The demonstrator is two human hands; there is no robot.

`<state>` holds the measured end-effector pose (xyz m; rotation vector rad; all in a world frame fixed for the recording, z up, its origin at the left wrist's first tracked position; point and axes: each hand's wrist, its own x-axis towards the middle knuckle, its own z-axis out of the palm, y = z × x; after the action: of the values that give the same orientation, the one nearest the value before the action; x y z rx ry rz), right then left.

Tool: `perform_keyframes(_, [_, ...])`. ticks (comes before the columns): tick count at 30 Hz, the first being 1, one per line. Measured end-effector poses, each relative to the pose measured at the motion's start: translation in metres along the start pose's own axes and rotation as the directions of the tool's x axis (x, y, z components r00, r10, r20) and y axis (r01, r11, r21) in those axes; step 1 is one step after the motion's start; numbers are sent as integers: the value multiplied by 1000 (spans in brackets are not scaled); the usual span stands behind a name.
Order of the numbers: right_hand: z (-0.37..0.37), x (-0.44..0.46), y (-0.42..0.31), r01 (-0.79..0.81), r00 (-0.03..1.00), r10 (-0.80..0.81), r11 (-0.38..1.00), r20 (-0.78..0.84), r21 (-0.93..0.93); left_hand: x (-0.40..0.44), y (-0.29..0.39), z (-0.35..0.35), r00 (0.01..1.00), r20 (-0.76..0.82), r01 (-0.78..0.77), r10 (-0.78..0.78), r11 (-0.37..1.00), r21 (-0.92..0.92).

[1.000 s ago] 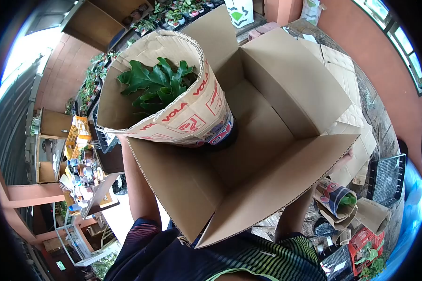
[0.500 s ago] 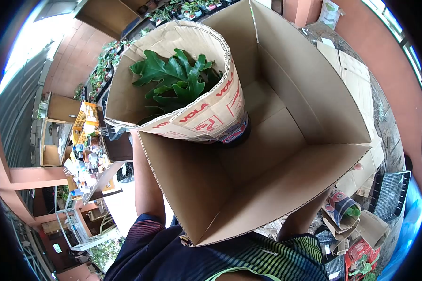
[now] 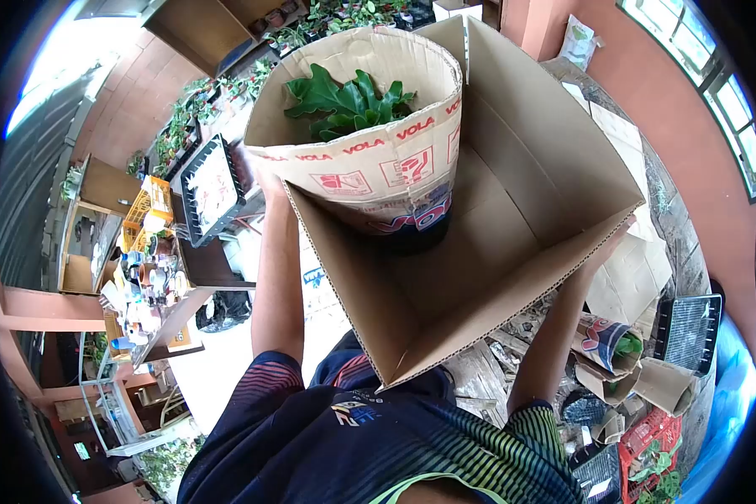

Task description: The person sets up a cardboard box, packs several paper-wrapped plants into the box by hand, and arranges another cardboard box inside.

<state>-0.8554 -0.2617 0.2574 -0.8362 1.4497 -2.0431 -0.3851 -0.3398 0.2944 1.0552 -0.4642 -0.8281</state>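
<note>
A large open cardboard box (image 3: 554, 168) is held up in front of my chest, tilted so that its inside shows. Within it, toward the left, stands a plant with lobed green leaves (image 3: 344, 101), wrapped in a tall cardboard sleeve (image 3: 395, 172) with red and blue print. The base of the sleeve reaches into the box, and its rim rises above the box's left edge. My left hand (image 3: 265, 178) holds the box's left side, fingers mostly hidden behind it. On the right side, my right hand (image 3: 611, 245) supports the box from outside, its fingers largely out of sight.
Another wrapped plant (image 3: 609, 343) lies at lower right near a red crate (image 3: 651, 441) and a black tray (image 3: 689, 332). Flattened cardboard (image 3: 630, 281) covers part of the floor. Left are a black crate (image 3: 212, 189), a yellow crate (image 3: 149, 210) and a cluttered table (image 3: 214, 265).
The box has been raised and moved farther from my body, with the sleeved plant shifting up and right in view. More of both forearms and my shirt now shows.
</note>
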Motion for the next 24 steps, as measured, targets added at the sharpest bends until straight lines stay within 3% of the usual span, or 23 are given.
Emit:
perform_keyframes(1, [1,2,2,68,998,-68,997,3,-43,2,1,0,998,56,-3,-2,996,92])
perform_keyframes(2, [2,3,4,133,991,-133,987,10,-85,20,-11,-11,989,142,-57,49,997,49])
perform_keyframes(5, [10,-4,-8,143,989,-142,989,39,-26,-4,4,13,996,52,-70,66,994,78])
perform_keyframes(6, [13,-7,-13,122,992,-122,993,17,-3,1,4,13,950,192,-275,246,951,143])
perform_keyframes(7, [14,-8,-13,126,992,-126,992,16,1,1,4,10,955,226,-233,190,956,178])
perform_keyframes(9, [14,-7,-10,213,977,-213,975,2,-60,8,-3,10,956,230,-174,181,983,-51])
perform_keyframes(10, [13,-7,-9,217,976,-217,975,-2,-56,10,-6,8,954,234,-177,185,983,-55])
perform_keyframes(12, [13,-9,-10,274,961,-275,953,11,-131,8,-5,7,913,293,-354,284,909,219])
perform_keyframes(16, [16,-13,-12,269,962,-272,955,-6,-126,-9,5,18,927,241,-343,287,908,240])
perform_keyframes(18, [14,-9,-8,227,974,-227,974,8,25,-17,10,23,957,187,-250,223,958,136])
perform_keyframes(20, [13,-11,-7,239,971,-239,971,15,20,-25,15,28,974,120,-205,192,973,107])
perform_keyframes(24, [15,-10,-8,225,974,-226,974,23,14,-39,27,34,963,224,-158,150,987,17])
